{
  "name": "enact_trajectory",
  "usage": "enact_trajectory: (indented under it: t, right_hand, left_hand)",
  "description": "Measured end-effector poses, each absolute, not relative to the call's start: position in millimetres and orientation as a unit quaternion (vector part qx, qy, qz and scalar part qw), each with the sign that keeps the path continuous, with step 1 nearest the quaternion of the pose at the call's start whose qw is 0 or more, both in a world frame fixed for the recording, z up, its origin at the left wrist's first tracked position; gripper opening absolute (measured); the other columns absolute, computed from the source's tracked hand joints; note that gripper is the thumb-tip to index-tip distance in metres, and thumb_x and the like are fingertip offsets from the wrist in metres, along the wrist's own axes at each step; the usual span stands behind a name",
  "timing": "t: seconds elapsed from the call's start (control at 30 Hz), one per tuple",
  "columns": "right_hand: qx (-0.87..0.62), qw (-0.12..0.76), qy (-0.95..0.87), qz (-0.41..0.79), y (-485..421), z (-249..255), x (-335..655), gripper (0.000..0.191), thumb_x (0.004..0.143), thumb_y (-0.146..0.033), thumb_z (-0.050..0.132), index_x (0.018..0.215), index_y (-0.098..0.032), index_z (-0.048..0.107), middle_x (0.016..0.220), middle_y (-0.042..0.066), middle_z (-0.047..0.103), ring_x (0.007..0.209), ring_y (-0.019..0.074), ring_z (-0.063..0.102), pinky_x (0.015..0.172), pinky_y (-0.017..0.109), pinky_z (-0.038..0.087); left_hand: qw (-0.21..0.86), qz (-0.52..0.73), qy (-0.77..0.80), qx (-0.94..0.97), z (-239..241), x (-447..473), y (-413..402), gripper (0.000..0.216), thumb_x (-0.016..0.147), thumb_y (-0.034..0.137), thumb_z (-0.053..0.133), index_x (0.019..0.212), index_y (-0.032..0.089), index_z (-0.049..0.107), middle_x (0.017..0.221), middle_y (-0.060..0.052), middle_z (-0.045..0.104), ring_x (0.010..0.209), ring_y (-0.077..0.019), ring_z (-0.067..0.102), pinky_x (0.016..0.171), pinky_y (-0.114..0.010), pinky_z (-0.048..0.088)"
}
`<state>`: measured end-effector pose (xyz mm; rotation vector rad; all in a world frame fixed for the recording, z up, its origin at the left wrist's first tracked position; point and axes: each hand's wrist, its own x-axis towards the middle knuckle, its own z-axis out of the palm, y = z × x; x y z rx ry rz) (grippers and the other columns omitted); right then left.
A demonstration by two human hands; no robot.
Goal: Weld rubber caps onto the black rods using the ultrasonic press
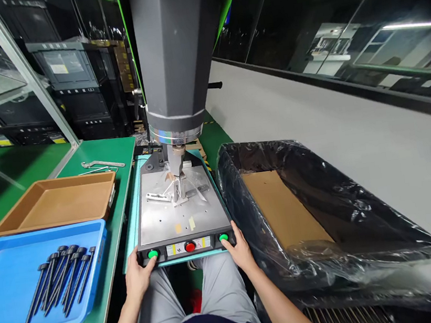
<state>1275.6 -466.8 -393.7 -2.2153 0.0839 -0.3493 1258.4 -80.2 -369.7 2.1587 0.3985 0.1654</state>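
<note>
My left hand (138,275) rests at the front left corner of the press machine, its thumb on the left green button (153,254). At the front right corner, my right hand (240,251) has its thumb by the right green button (223,238). A red button (189,247) sits between them. Both hands hold nothing and their fingers curl round the panel edge. The grey press head (165,57) is lowered with its tip (176,161) on a small part on the metal base plate (175,217).
A blue tray (0,274) on the green bench at left holds several black pins (58,280). Behind it stands an empty brown tray (57,201), with metal tools (100,166) beyond. To the right is a cardboard box lined with black plastic (323,195). Stacked dark crates stand at the back.
</note>
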Motion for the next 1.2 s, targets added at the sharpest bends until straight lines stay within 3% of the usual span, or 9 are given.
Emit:
enact_trajectory:
  t: [0.17, 0.33, 0.5, 0.67, 0.77, 0.93, 1.03, 1.13, 1.2]
  right_hand:
    - [-0.883, 0.444, 0.039, -0.149, -465, -395, 1275, 0.076, 0.086, -0.046, 0.057, 0.152, -0.02, 0.031, 0.151, 0.013, 0.041, 0.139, 0.0285, 0.041, 0.112, 0.047, 0.038]
    - [-0.88, 0.449, 0.039, -0.148, -465, -395, 1275, 0.075, 0.086, -0.048, 0.057, 0.151, -0.02, 0.032, 0.151, 0.014, 0.041, 0.14, 0.0283, 0.04, 0.112, 0.046, 0.038]
    - [-0.869, 0.473, 0.048, -0.141, -466, -393, 1275, 0.074, 0.085, -0.051, 0.058, 0.149, -0.02, 0.036, 0.15, 0.014, 0.042, 0.139, 0.0285, 0.04, 0.113, 0.047, 0.036]
    - [-0.845, 0.487, 0.086, -0.204, -458, -374, 1273, 0.061, 0.085, -0.054, 0.058, 0.133, -0.016, 0.055, 0.136, 0.017, 0.054, 0.127, 0.03, 0.052, 0.107, 0.048, 0.043]
    - [-0.812, 0.51, 0.083, -0.272, -439, -354, 1270, 0.045, 0.089, -0.05, 0.056, 0.118, -0.016, 0.063, 0.126, 0.017, 0.06, 0.118, 0.0279, 0.058, 0.102, 0.046, 0.047]
    - [-0.751, 0.657, 0.003, -0.069, -382, -330, 1268, 0.039, 0.089, -0.049, 0.057, 0.111, -0.017, 0.065, 0.102, 0.014, 0.071, 0.094, 0.0252, 0.069, 0.086, 0.042, 0.056]
    - [-0.705, 0.704, -0.064, 0.06, -344, -322, 1276, 0.036, 0.086, -0.045, 0.061, 0.11, -0.018, 0.064, 0.096, 0.01, 0.072, 0.082, 0.0232, 0.07, 0.079, 0.04, 0.058]
    - [-0.717, 0.682, -0.102, 0.105, -313, -313, 1298, 0.024, 0.085, -0.038, 0.059, 0.099, -0.019, 0.064, 0.085, 0.006, 0.07, 0.075, 0.0226, 0.069, 0.072, 0.039, 0.059]
    - [-0.766, 0.629, -0.114, 0.064, -298, -306, 1321, 0.017, 0.083, -0.032, 0.06, 0.094, -0.02, 0.064, 0.08, 0.006, 0.069, 0.078, 0.025, 0.068, 0.072, 0.039, 0.057]
  left_hand:
    - [0.446, 0.076, 0.18, 0.873, -362, 1257, -88, 0.074, 0.073, 0.06, 0.064, 0.133, 0.018, 0.05, 0.129, -0.015, 0.058, 0.12, -0.0326, 0.055, 0.101, -0.046, 0.044]
    - [0.402, 0.23, 0.151, 0.873, -325, 1263, -106, 0.06, 0.079, 0.054, 0.06, 0.126, 0.017, 0.056, 0.128, -0.016, 0.057, 0.122, -0.033, 0.052, 0.105, -0.049, 0.041]
    - [0.591, 0.122, 0.069, 0.794, -280, 1299, -142, 0.045, 0.079, 0.05, 0.064, 0.109, 0.016, 0.065, 0.118, -0.014, 0.065, 0.111, -0.0279, 0.062, 0.097, -0.043, 0.049]
    - [0.708, 0.045, 0.057, 0.702, -252, 1347, -179, 0.051, 0.067, 0.039, 0.08, 0.111, 0.016, 0.065, 0.126, -0.016, 0.063, 0.123, -0.0295, 0.056, 0.104, -0.045, 0.043]
    - [0.768, 0.044, 0.066, 0.635, -243, 1367, -196, 0.059, 0.061, 0.035, 0.085, 0.112, 0.015, 0.063, 0.121, -0.016, 0.065, 0.116, -0.0269, 0.06, 0.102, -0.043, 0.044]
    - [0.845, -0.063, 0.074, 0.525, -232, 1372, -217, 0.061, 0.064, 0.037, 0.085, 0.114, 0.017, 0.058, 0.098, -0.01, 0.072, 0.085, -0.0182, 0.07, 0.08, -0.031, 0.052]
    - [0.855, -0.092, 0.047, 0.508, -222, 1366, -225, 0.049, 0.068, 0.036, 0.082, 0.107, 0.015, 0.062, 0.092, -0.01, 0.073, 0.078, -0.0163, 0.07, 0.071, -0.026, 0.051]
    - [0.867, -0.105, 0.045, 0.485, -212, 1361, -231, 0.036, 0.071, 0.036, 0.079, 0.094, 0.013, 0.064, 0.091, -0.011, 0.074, 0.074, -0.0151, 0.07, 0.067, -0.024, 0.052]
    - [0.875, -0.112, 0.055, 0.468, -205, 1359, -234, 0.032, 0.072, 0.035, 0.079, 0.09, 0.013, 0.064, 0.089, -0.011, 0.075, 0.071, -0.0147, 0.07, 0.066, -0.024, 0.054]
